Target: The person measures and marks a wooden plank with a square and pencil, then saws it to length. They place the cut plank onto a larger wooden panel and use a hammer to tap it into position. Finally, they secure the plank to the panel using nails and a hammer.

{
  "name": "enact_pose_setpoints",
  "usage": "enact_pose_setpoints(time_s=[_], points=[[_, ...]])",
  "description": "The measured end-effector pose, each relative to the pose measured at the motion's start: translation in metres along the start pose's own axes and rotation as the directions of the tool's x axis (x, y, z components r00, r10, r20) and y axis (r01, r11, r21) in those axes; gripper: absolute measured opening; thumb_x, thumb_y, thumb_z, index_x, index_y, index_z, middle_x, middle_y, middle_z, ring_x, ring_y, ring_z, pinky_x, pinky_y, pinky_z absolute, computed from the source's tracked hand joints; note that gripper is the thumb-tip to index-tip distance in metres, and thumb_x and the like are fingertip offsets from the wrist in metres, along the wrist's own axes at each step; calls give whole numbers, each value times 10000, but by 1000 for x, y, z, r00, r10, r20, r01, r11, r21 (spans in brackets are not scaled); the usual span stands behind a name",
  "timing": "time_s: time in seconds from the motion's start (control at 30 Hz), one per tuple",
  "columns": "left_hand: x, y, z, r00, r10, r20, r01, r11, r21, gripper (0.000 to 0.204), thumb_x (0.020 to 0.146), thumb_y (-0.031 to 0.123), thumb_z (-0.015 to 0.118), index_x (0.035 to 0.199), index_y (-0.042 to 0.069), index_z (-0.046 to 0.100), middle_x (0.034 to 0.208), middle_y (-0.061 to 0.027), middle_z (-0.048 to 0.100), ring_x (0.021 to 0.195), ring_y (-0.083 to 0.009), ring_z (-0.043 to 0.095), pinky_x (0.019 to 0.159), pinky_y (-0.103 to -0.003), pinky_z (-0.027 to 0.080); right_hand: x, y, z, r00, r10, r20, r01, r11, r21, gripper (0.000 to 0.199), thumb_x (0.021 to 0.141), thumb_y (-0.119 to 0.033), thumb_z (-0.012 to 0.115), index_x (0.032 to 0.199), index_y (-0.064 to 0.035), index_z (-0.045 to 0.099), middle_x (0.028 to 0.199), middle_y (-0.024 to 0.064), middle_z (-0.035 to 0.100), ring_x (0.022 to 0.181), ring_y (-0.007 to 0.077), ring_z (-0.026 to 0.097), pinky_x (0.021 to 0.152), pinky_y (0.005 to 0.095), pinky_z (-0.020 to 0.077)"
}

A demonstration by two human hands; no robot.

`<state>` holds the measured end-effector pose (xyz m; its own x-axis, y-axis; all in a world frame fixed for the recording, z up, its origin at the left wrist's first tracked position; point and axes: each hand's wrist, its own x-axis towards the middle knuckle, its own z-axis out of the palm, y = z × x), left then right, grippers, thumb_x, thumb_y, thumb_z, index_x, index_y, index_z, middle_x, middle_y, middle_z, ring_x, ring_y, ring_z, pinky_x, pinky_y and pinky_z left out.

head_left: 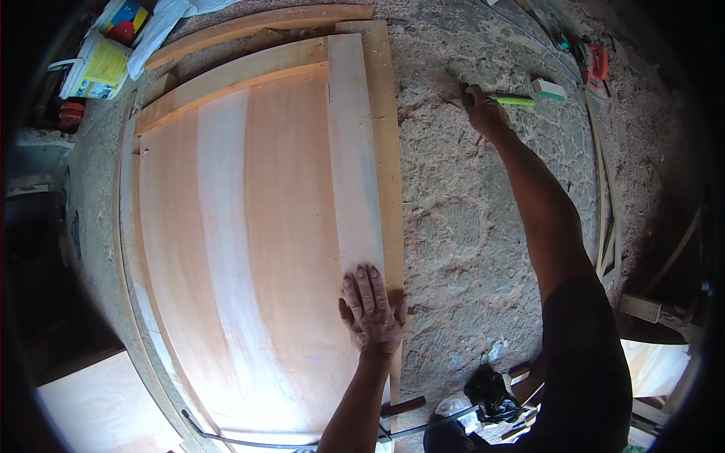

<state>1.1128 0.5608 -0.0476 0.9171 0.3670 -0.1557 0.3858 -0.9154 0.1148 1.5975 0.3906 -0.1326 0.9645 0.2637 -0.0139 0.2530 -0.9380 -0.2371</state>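
Panel [291, 189]: lies flat on the rough floor [453, 249], left of centre in my view, two tan zones with a pale stripe between. Its frame has an arched top rail and a wide pale right stile [353, 151]; a tan board [390, 189] runs along the stile's outer side.

Left hand [371, 313]: open, palm down on the lower stretch of the stile, fingers together and pointing away from the wearer, thumb out to the right.

Right hand [488, 117]: arm extended over the floor right of the panel, fingers closed around a dark tool [466, 92]; I cannot tell its kind, as the area is blurred. Just beside this hand, a lime-green handle [516, 100]; I cannot tell whether they touch.

Farther out: white-and-green block [549, 89] near the handle, red tool [596, 64] beyond. Upper left, bucket [98, 68]. Lower edge, black bag [491, 396].
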Motion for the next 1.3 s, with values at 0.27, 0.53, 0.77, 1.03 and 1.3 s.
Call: enact_pose_setpoints(time_s=[0.27,0.53,0.77,1.03,1.3], points=[[1,3,2,1000,4,-17,-4,1000,-17,982,896,610,590,1622,87,184,1692,-129,147,1538,-378,156,1137,-586,232,-74,58,-19,814,-581,-10,576,805,138,210,881,2,632,1049,-124,624,1077,144,638,1029,363,640,838,445,531],[0,1,3,1000,-7,-11,7,1000,-5,971,902,606,581,1627,105,174,1695,-127,131,1541,-382,150,1146,-587,234,-80,23,-9,848,-529,40,518,841,156,331,889,-6,622,1202,-100,570,1077,175,627,1056,385,605,860,439,519],[1,0,1,1000,-14,6,14,1000,-11,968,908,611,568,1628,106,164,1696,-129,126,1540,-386,151,1141,-594,238,-70,-2,-7,864,-479,153,503,833,-231,332,894,-5,577,1222,-58,571,1072,186,638,1013,385,665,873,464,553],[0,-1,4,1000,-11,-6,11,999,-43,973,897,586,589,1625,95,169,1692,-136,137,1536,-392,155,1133,-604,243,-1,-7,27,879,130,-459,-125,991,42,280,935,-214,544,1195,-118,581,1010,198,689,837,426,697,722,505,556],[1,3,2,1000,11,7,-10,998,-56,975,879,564,615,1617,81,200,1688,-136,146,1541,-391,136,1161,-573,184,4,39,17,939,-274,-207,168,892,-419,305,937,-81,494,1219,-148,590,1095,110,612,1072,324,620,907,436,535]])
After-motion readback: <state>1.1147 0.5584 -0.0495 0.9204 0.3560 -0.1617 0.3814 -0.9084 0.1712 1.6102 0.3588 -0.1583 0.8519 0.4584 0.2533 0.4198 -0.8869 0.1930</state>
